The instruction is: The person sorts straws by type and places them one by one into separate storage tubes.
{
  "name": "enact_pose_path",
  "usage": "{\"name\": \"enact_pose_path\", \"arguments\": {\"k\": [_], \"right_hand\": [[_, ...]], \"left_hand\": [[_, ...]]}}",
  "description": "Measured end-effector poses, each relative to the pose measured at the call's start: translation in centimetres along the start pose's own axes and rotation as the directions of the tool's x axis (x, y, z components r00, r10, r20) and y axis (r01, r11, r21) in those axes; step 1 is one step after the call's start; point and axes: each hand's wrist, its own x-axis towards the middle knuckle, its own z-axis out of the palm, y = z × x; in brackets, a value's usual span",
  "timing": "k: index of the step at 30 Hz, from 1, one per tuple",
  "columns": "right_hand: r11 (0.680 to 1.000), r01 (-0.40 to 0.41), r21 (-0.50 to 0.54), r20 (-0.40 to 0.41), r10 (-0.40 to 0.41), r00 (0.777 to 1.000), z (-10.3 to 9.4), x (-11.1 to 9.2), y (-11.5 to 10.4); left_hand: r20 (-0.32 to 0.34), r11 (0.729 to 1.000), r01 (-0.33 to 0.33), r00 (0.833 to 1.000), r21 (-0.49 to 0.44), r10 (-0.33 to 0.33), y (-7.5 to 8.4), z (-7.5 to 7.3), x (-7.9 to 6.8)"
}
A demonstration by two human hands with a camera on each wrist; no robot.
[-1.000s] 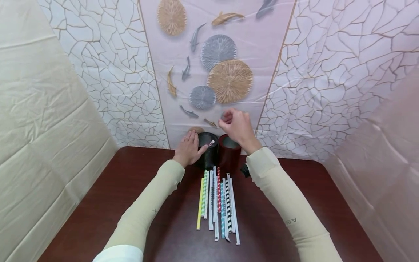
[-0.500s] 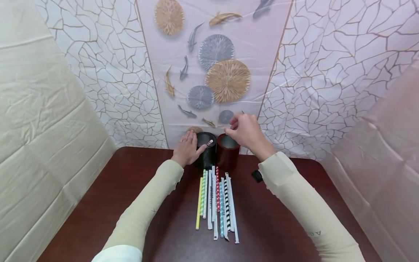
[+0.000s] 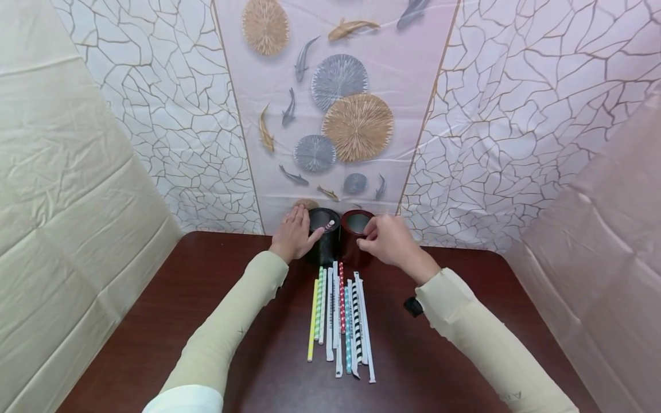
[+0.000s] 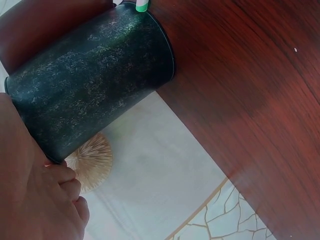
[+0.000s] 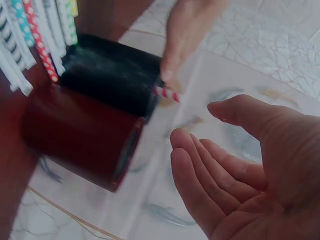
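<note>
A black cup [image 3: 325,246] stands upright at the back of the table beside a dark red cup [image 3: 355,246]. My left hand [image 3: 293,234] holds the black cup near its top, fingers along the left side and thumb at the rim. By that thumb, a pink-and-white striped paper straw [image 5: 167,94] sticks up out of the black cup. My right hand [image 3: 388,240] is at the red cup's right side near the rim. In the right wrist view its fingers [image 5: 197,190] are loosely bent, the thumb stands apart, and nothing is held.
Several straws lie side by side in front of the cups, among them a yellow straw [image 3: 312,321], a red dotted straw [image 3: 342,298], a black-striped straw [image 3: 357,327] and a paper-wrapped straw [image 3: 330,315]. A patterned cloth backdrop [image 3: 330,189] rises behind the table [image 3: 206,321].
My right hand has come down and back from above the red cup to its right side, uncovering the cup's opening. My left hand stays on the black cup.
</note>
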Motion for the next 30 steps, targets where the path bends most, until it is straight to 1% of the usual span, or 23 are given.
{"name": "enact_pose_path", "arguments": {"k": [4,8,16,22,26,30], "right_hand": [[0.998,-0.044,0.042,0.067,0.041,0.997,1.7,-0.8,0.9],[0.996,-0.064,0.058,0.097,0.058,0.994,3.4,-1.2,1.9],[0.989,-0.128,0.068,0.125,0.119,0.985,7.3,-2.1,3.7],[0.978,-0.194,0.078,0.147,0.182,0.972,10.1,-2.4,4.8],[0.973,-0.214,0.090,0.163,0.197,0.967,11.5,-2.5,5.3],[0.972,-0.216,0.098,0.180,0.196,0.964,12.4,-2.4,5.6]], "left_hand": [[0.004,1.000,0.002,1.000,0.003,-0.002,-0.1,-0.1,-0.1],[0.014,1.000,0.002,1.000,-0.004,-0.002,-0.1,-0.2,-0.1],[0.014,1.000,0.003,1.000,-0.020,-0.003,0.1,-0.2,-0.1],[0.004,1.000,0.004,1.000,-0.017,-0.004,0.1,0.0,-0.1],[-0.001,1.000,0.001,1.000,-0.012,-0.001,0.0,0.1,-0.1],[-0.012,1.000,0.003,1.000,-0.010,-0.004,0.0,0.1,0.0]]}}
